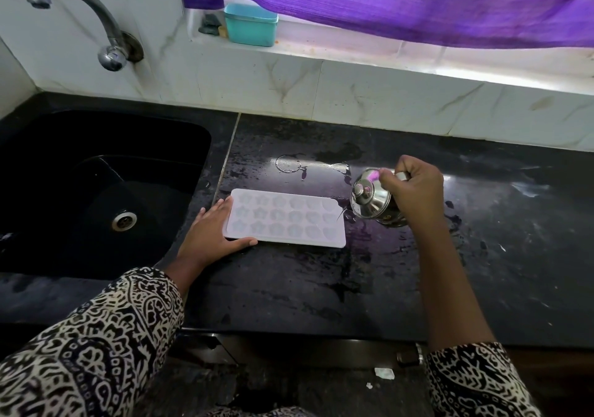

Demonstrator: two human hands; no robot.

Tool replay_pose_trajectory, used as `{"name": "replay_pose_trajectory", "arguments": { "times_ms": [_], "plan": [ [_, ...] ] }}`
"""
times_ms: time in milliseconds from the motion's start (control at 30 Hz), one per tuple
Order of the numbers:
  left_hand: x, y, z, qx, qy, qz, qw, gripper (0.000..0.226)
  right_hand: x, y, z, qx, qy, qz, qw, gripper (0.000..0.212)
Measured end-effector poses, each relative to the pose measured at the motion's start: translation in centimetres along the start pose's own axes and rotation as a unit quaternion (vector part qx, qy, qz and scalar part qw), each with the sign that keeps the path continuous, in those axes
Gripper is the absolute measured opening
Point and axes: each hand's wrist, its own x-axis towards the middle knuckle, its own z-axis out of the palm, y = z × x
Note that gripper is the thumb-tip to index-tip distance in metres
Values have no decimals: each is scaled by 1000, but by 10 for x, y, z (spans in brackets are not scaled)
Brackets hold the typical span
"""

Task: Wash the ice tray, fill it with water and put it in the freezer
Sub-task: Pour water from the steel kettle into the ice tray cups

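Note:
A pale lilac ice tray point(286, 218) with flower and heart shaped cells lies flat on the wet black counter point(321, 288), just right of the sink. My left hand point(213, 235) rests against its left end, thumb along the front edge, fingers on the near left corner. My right hand point(414, 188) grips a lidded steel jug point(373, 199), tilted toward the tray's right end. A thin stream of water runs from the jug's spout onto the right-hand cells.
A black sink point(96, 191) with a steel drain lies to the left, and a chrome tap point(74, 14) curves above it. A teal box point(250, 24) stands on the tiled ledge under a purple curtain point(401, 2). Water puddles spread on the counter behind the tray.

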Motion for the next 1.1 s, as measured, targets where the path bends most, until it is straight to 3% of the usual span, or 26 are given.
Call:
{"name": "replay_pose_trajectory", "arguments": {
  "times_ms": [900,1100],
  "plan": [
    [0,-1,1,1,-3,-3,1000,126,3,0,-1,21,9,18,1000,40],
    [0,0,0,1,-3,-3,1000,126,1,3,5,123,49,103,986,37]
  ]
}}
